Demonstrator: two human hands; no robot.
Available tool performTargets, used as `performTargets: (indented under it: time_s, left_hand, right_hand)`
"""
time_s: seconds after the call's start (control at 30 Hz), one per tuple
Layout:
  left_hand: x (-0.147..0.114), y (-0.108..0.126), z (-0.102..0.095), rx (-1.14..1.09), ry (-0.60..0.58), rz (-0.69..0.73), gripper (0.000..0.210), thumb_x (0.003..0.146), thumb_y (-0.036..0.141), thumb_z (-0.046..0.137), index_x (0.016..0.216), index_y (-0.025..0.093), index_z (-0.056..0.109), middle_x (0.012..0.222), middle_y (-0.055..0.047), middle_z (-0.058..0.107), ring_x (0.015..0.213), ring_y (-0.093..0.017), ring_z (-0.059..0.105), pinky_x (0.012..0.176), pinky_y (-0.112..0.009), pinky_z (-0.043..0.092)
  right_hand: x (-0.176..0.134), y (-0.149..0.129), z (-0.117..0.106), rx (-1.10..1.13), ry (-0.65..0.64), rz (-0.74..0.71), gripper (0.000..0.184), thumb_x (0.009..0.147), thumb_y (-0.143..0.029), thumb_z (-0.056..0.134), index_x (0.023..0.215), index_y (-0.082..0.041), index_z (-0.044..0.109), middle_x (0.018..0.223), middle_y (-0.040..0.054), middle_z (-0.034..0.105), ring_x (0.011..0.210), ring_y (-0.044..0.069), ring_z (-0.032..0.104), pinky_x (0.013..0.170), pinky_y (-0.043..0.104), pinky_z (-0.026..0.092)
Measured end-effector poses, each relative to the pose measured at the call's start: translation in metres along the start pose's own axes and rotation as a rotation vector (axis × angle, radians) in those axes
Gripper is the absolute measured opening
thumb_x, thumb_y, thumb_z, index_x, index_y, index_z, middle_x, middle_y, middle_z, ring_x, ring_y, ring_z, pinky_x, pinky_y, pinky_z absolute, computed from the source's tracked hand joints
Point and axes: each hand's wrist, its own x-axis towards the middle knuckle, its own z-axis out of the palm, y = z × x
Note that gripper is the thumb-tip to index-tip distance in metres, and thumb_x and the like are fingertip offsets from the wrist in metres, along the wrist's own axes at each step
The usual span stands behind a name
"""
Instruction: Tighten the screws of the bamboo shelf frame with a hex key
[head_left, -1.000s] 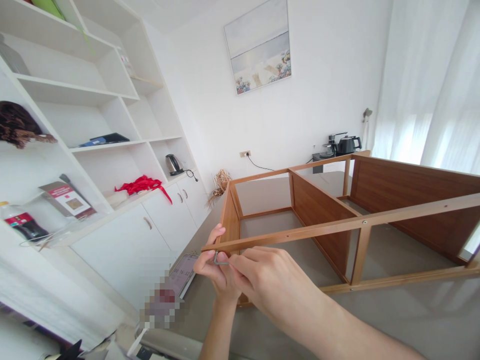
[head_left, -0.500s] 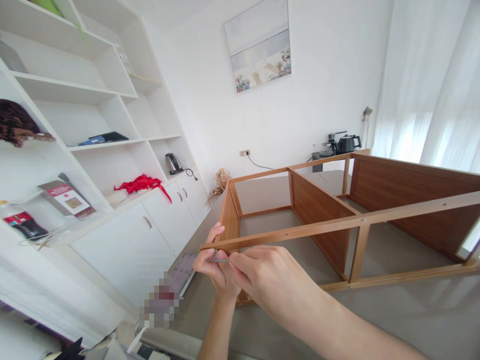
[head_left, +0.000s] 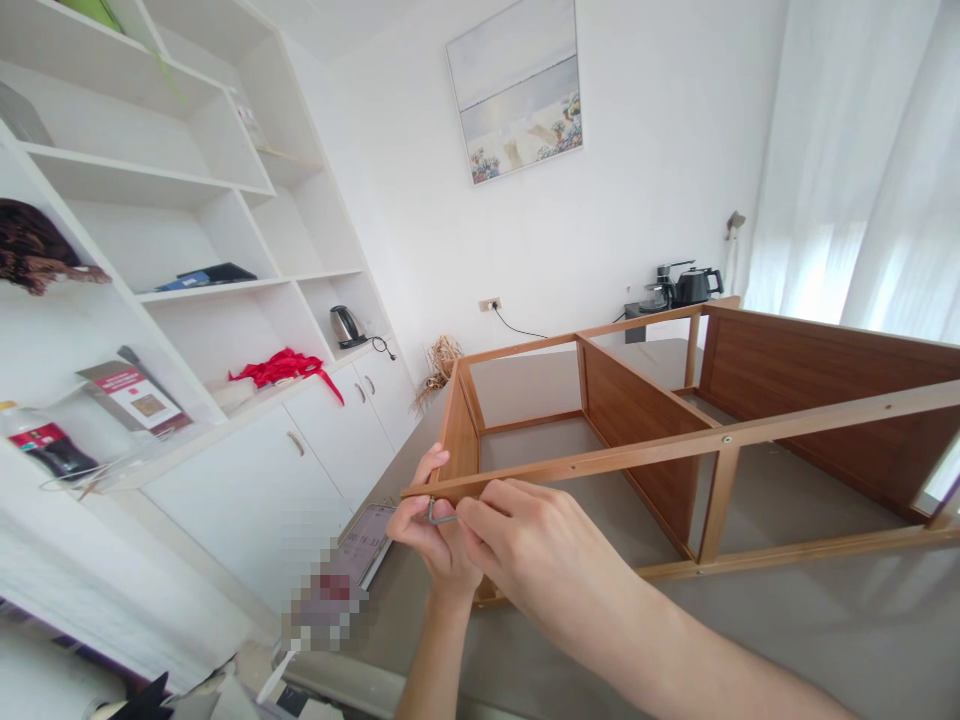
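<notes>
A brown wooden shelf frame [head_left: 645, 447] lies on its side across the table, its long rails running off to the right. At its near left corner my left hand [head_left: 442, 545] is closed around the wood, one finger over the end panel and the thumb side below the rail. My right hand [head_left: 517, 530] pinches the long arm of a bent metal hex key [head_left: 441, 516]. The key's short arm points up against the underside of the rail end; the screw itself cannot be made out.
The grey table [head_left: 817, 620] carries the frame, with a phone [head_left: 367, 540] left of my hands. White shelving with cabinets [head_left: 232, 500] stands along the left, holding a kettle [head_left: 346, 326] and red cloth [head_left: 285, 368]. A coffee maker [head_left: 660, 290] sits behind the frame.
My right hand has shifted very slightly and the hex key has turned a little, its long arm now tilting up toward the right. My left hand and the frame stay put.
</notes>
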Motion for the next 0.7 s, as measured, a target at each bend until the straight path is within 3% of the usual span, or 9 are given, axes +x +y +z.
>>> performTargets:
  time_s: [0.17, 0.33, 0.57, 0.7]
  left_hand:
    - [0.000, -0.002, 0.001, -0.020, 0.009, 0.002, 0.031, 0.100, 0.012, 0.051, 0.113, 0.028, 0.028, 0.133, -0.009, 0.061, 0.126, -0.022, 0.062, 0.109, -0.058, 0.046]
    - [0.000, -0.003, 0.001, -0.025, 0.022, -0.005, 0.027, 0.102, 0.015, 0.049, 0.113, 0.028, 0.028, 0.136, -0.010, 0.060, 0.127, -0.022, 0.062, 0.110, -0.061, 0.045]
    - [0.003, -0.003, 0.002, 0.009, 0.012, 0.038, 0.015, 0.108, 0.026, 0.042, 0.114, 0.028, 0.029, 0.131, -0.012, 0.062, 0.126, -0.022, 0.062, 0.109, -0.062, 0.045]
    - [0.003, -0.005, 0.002, 0.019, 0.033, 0.036, 0.014, 0.109, 0.030, 0.043, 0.113, 0.028, 0.030, 0.131, -0.012, 0.062, 0.127, -0.022, 0.062, 0.109, -0.062, 0.045]
  right_hand:
    - [0.002, 0.002, 0.004, 0.059, 0.050, 0.008, 0.020, 0.095, -0.008, 0.067, 0.080, -0.018, 0.058, 0.080, 0.0002, 0.058, 0.068, 0.015, 0.052, 0.058, 0.029, 0.036]
    - [0.001, 0.002, 0.006, 0.056, 0.061, 0.040, 0.019, 0.094, -0.007, 0.068, 0.080, -0.018, 0.059, 0.079, 0.0005, 0.060, 0.067, 0.015, 0.053, 0.058, 0.029, 0.036]
    - [0.003, 0.001, 0.000, 0.020, -0.192, 0.073, 0.018, 0.093, -0.006, 0.065, 0.082, -0.018, 0.058, 0.075, 0.0000, 0.067, 0.061, 0.015, 0.062, 0.052, 0.032, 0.024]
    - [0.006, 0.003, -0.005, 0.090, -0.268, 0.059, 0.018, 0.090, -0.003, 0.066, 0.086, -0.018, 0.058, 0.080, -0.0001, 0.070, 0.065, 0.015, 0.066, 0.051, 0.031, 0.025]
